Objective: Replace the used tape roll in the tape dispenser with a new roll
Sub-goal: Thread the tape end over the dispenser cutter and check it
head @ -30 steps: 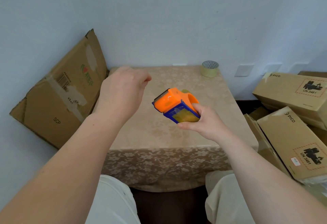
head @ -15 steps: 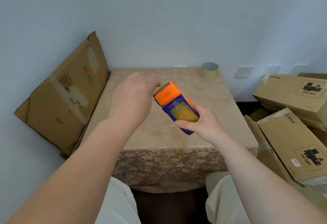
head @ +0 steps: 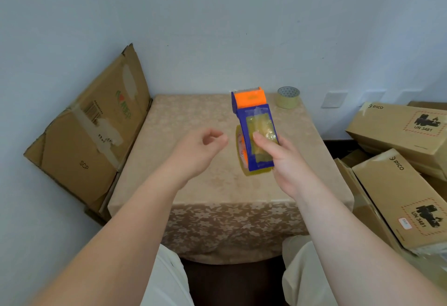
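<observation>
The tape dispenser [head: 254,131] is being held above the table, its blue body pointing lengthwise away from the viewer and its orange head with the toothed cutter edge lying at the far end. Yellowish tape is covering the blue upper face. The used tape roll [head: 242,153] is sitting in the dispenser, showing as a yellowish edge along its left and near sides. The new roll [head: 288,97] is lying flat at the far right corner of the table, well apart from the dispenser
</observation>
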Available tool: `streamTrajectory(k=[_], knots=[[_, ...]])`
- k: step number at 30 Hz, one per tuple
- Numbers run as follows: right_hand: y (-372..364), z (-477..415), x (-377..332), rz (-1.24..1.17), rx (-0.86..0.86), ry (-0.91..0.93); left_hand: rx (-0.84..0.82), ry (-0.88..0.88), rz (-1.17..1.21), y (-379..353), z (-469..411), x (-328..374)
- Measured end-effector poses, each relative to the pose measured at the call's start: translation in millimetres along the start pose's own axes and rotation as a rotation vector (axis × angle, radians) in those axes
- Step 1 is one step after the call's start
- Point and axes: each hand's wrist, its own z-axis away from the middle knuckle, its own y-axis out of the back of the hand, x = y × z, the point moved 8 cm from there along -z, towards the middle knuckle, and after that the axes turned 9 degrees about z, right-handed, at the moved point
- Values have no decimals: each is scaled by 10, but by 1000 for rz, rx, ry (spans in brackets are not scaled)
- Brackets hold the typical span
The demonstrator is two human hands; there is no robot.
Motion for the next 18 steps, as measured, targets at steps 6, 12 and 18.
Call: streamTrajectory(k=[6, 12, 18], knots=[[-207, -17, -78, -154, -100, 1, -218, 104, 310, -359, 68, -89], [-256, -65, -55, 59, -84, 59, -193, 129, 470, -397, -19, -193], [-308, -247, 149, 273, -26, 85, -67, 182, 428, -401, -166, -441]])
